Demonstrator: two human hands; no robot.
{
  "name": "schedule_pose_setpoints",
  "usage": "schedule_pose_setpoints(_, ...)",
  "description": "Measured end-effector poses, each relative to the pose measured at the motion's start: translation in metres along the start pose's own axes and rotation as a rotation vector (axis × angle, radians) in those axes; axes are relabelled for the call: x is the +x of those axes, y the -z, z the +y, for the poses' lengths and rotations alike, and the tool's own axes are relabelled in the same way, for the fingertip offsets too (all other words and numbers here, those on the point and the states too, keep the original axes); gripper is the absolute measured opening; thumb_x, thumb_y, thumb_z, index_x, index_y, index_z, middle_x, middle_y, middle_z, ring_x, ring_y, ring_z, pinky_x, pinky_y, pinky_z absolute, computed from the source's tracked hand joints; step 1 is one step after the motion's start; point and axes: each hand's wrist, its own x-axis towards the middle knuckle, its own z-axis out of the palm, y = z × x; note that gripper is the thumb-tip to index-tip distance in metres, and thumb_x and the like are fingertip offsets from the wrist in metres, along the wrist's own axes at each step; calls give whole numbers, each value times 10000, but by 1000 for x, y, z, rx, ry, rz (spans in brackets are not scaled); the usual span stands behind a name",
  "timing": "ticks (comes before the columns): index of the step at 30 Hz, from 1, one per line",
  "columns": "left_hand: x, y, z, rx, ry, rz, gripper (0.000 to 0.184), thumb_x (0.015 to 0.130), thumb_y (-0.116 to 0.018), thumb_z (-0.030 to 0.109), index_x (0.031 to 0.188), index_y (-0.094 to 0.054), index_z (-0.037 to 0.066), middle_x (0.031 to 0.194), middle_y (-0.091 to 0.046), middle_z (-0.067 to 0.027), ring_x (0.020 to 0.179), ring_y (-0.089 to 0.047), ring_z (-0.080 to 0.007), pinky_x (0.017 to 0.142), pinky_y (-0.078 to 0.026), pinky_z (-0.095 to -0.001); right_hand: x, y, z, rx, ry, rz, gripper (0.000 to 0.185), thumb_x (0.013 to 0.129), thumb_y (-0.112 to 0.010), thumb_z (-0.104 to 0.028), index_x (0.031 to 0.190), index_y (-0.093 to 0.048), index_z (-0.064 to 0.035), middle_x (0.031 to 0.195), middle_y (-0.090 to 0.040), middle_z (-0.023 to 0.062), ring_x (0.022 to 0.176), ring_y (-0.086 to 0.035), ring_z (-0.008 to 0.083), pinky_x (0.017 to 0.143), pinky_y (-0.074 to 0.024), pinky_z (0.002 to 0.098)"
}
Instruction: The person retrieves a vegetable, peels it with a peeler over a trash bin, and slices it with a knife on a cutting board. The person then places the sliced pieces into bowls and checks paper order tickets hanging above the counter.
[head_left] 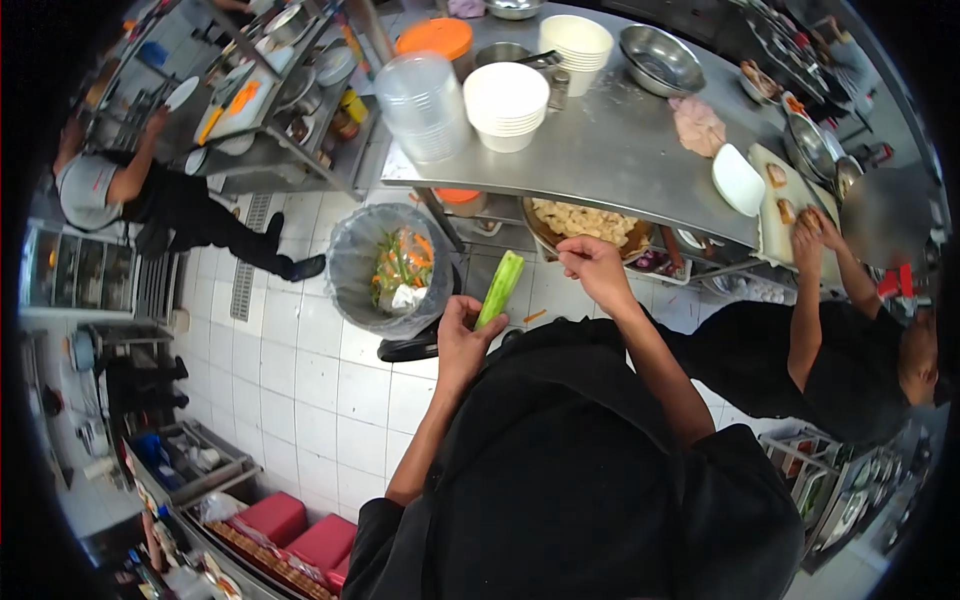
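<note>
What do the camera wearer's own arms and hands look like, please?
The left hand and right hand are both ungloved, with no wristband visible. The forearms are bare as well. Loose black sleeves end near the elbows, and no markings show on them.

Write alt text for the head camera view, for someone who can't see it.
A person's left hand holds a green vegetable piece, with the right hand raised nearby. Beyond are a lined bin holding vegetable scraps and a steel counter with stacked containers.

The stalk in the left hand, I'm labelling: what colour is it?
Light green stalk, shown best in the head view.
</note>
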Motion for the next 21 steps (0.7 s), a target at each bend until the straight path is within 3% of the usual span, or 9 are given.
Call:
schedule_pose_setpoints(4,1,3,-3,43,-28,-9,351,706,-751,-13,847,-439,65,718,-497,6,645,-486,-63,569,-404,-214,8,-2,8,-25,30,-19,121,821,-600,-37,924,-636,13,735,-589,14,616,-519,77,555,-427,224)
schedule_pose_setpoints(7,5,3,-15,256,-207,109,346,669,-789,45,822,-478,60,739,-495,0,684,-470,-79,619,-413,-236,16,3,14,-39,36,-145,131,835,-602,-72,929,-635,13,725,-568,0,619,-498,75,561,-417,216)
schedule_pose_setpoints(8,4,3,-6,91,-135,83,338,667,-785,124,824,-494,54,685,-549,-68,622,-513,-127,564,-434,-292,16,-3,12,-101,-2,-60,129,843,-597,-74,933,-629,13,738,-569,1,629,-500,77,563,-419,218)
schedule_pose_setpoints(9,1,4,-3,313,-149,133,344,660,-798,117,812,-494,64,758,-523,-37,712,-488,-88,630,-428,-265,14,-2,9,-181,15,-86,115,847,-594,-72,923,-627,7,753,-571,4,634,-507,85,559,-419,223)
schedule_pose_setpoints(11,10,5,-21,175,-209,137,377,654,-810,184,821,-492,68,705,-526,-31,661,-494,-105,609,-428,-291,25,-1,19,-62,37,-110,88,839,-584,-44,900,-616,10,719,-563,8,623,-518,93,542,-420,229)
schedule_pose_setpoints(14,2,13,-1,254,-129,156,406,657,-811,223,845,-484,70,704,-523,-35,656,-490,-126,593,-418,-302,34,-9,1,-54,28,-98,80,825,-585,-9,898,-614,9,696,-542,4,585,-496,87,529,-407,223)
schedule_pose_setpoints(15,-2,17,6,260,-122,160,411,664,-806,238,855,-483,72,710,-525,-36,654,-489,-136,594,-416,-304,48,-12,-12,-45,68,-101,80,825,-585,-9,898,-614,9,696,-542,4,585,-496,87,529,-407,223)
schedule_pose_setpoints(17,1,26,2,243,-131,190,405,673,-802,240,860,-487,68,715,-526,-44,658,-492,-140,603,-422,-310,76,-11,-41,-202,373,-40,71,837,-586,-16,899,-608,10,709,-546,5,611,-493,78,556,-409,218)
schedule_pose_setpoints(21,2,55,-8,330,-83,315,389,674,-796,249,848,-504,59,744,-560,-70,691,-535,-169,635,-441,-319,93,-31,-179,-202,791,93,126,858,-591,-66,950,-611,18,750,-565,-1,683,-504,65,624,-424,215)
